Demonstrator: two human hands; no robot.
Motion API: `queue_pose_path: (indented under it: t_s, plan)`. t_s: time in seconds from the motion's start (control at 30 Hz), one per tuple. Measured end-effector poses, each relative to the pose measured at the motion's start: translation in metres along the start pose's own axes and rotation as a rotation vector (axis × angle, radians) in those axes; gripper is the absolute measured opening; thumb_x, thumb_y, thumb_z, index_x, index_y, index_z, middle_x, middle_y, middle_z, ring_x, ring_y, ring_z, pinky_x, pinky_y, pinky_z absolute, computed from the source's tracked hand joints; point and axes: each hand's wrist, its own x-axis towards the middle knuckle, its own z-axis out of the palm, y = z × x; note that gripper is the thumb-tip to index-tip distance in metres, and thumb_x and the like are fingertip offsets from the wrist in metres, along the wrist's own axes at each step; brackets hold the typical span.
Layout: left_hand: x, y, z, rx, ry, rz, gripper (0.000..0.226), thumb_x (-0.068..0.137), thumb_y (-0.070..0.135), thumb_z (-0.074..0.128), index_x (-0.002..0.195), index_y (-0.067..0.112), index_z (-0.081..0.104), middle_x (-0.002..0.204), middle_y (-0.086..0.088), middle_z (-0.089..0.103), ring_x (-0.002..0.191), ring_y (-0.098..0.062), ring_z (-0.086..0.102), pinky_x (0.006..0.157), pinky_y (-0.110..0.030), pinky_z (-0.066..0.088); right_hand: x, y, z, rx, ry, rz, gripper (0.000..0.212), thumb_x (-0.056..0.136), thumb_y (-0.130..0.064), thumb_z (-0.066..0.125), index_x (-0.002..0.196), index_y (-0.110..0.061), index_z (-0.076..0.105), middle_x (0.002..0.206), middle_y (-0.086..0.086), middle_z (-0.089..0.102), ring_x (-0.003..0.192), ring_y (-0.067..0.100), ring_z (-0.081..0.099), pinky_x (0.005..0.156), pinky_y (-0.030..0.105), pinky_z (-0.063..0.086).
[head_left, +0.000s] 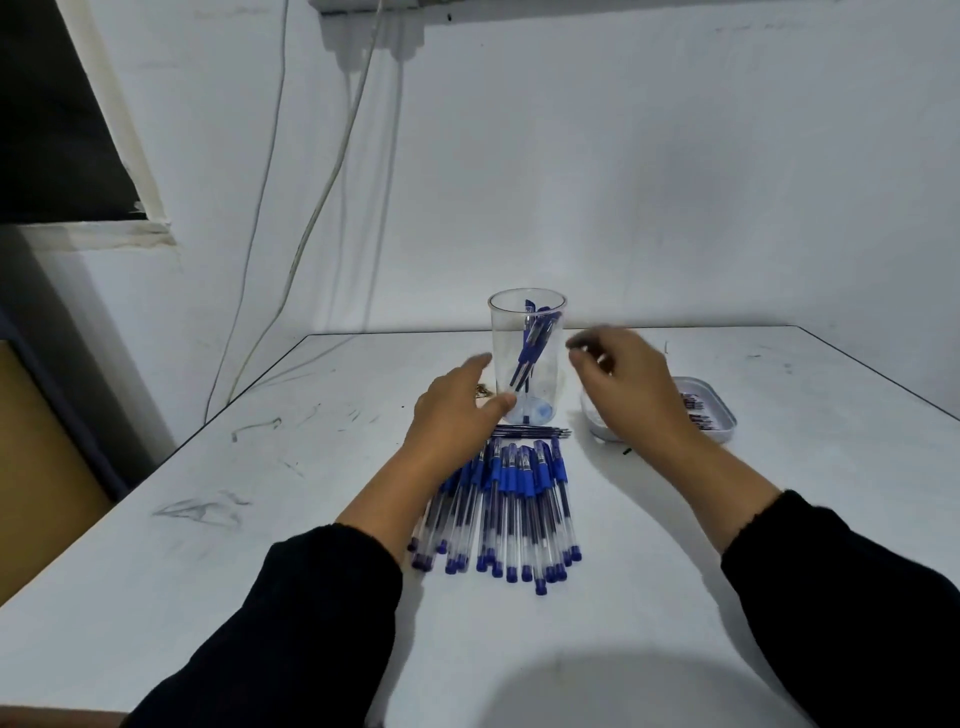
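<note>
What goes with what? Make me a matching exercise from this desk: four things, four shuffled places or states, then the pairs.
1. clear cup
2. blue pens
3. white tray
4. left hand

A. lie in a pile on the table between the forearms
B. partly hidden behind the right hand
C. stands upright, a few pens inside
D. holds the cup low, thumb on its front

Pairs: 1-C, 2-A, 3-B, 4-D
</note>
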Motion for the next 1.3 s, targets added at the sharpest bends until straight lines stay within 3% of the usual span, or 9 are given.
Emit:
queue_pose_path:
  t_s: [0.13,0.27,0.37,0.5,0.8,0.9,1.07,1.3]
  plan:
    - [-0.024,-0.009,0.004,0.066,-0.096,0.09,0.045,0.091,0.036,0.059,0.134,0.025,0.051,0.137,0.004,0.051,0.126,-0.015,0.044,0.105,-0.032,0.034,-0.033,0.018,0.012,-0.07,-0.275,0.138,0.023,0.097,-0.025,0.054,0.116,-0.02,0.066,0.106,-0.004,0.065,0.085,0.006,0.057,0.082,0.027,0.046]
    - [-0.035,-0.013,0.01,0.116,-0.134,0.184,0.04,0.092,0.04,0.056,0.13,0.029,0.055,0.131,0.008,0.056,0.122,-0.011,0.046,0.105,-0.034,0.035,-0.045,0.023,0.021,-0.134,-0.352,0.244,0.029,0.095,-0.033,0.053,0.12,-0.023,0.064,0.11,-0.003,0.067,0.094,0.013,0.06,0.082,0.031,0.048]
    - [-0.039,-0.014,0.013,0.263,-0.206,0.249,0.049,0.092,0.052,0.048,0.137,0.035,0.046,0.144,0.011,0.043,0.135,-0.011,0.03,0.113,-0.039,0.02,-0.045,0.021,0.024,-0.21,-0.358,0.258,0.033,0.094,-0.039,0.053,0.121,-0.025,0.063,0.109,-0.002,0.068,0.096,0.016,0.061,0.081,0.032,0.05]
    - [-0.043,-0.01,0.015,0.349,-0.267,0.289,0.05,0.093,0.054,0.044,0.14,0.038,0.039,0.151,0.013,0.03,0.139,-0.008,0.018,0.113,-0.033,0.008,-0.045,0.019,0.029,-0.286,-0.349,0.292,0.032,0.091,-0.044,0.053,0.116,-0.027,0.065,0.107,-0.001,0.067,0.095,0.018,0.061,0.076,0.031,0.049]
    - [-0.046,-0.008,0.014,0.393,-0.305,0.28,0.048,0.094,0.053,0.042,0.139,0.036,0.042,0.15,0.009,0.033,0.139,-0.01,0.018,0.111,-0.031,0.007,-0.043,0.016,0.022,-0.299,-0.307,0.398,0.021,0.085,-0.029,0.056,0.08,-0.014,0.07,0.082,0.005,0.068,0.079,0.022,0.063,0.066,0.031,0.048]
    - [-0.046,-0.008,0.015,0.388,-0.312,0.267,0.048,0.094,0.054,0.042,0.139,0.037,0.042,0.15,0.009,0.034,0.139,-0.011,0.019,0.112,-0.033,0.009,-0.043,0.018,0.02,-0.322,-0.289,0.416,0.027,0.085,-0.038,0.057,0.074,-0.017,0.069,0.079,0.004,0.068,0.075,0.02,0.062,0.062,0.029,0.047]
    - [-0.045,-0.012,0.016,0.374,-0.311,0.251,0.049,0.093,0.057,0.041,0.138,0.039,0.043,0.149,0.009,0.035,0.139,-0.013,0.02,0.114,-0.037,0.012,-0.045,0.013,0.021,-0.366,-0.311,0.405,0.031,0.082,-0.053,0.062,0.078,-0.023,0.069,0.077,-0.002,0.067,0.075,0.017,0.061,0.059,0.028,0.045]
    - [-0.045,-0.011,0.017,0.367,-0.303,0.254,0.048,0.093,0.055,0.042,0.138,0.038,0.043,0.149,0.009,0.036,0.139,-0.014,0.02,0.114,-0.037,0.011,-0.047,0.005,0.022,-0.458,-0.301,0.297,0.023,0.085,-0.033,0.057,0.098,-0.021,0.071,0.088,0.0,0.068,0.08,0.019,0.06,0.061,0.025,0.042]
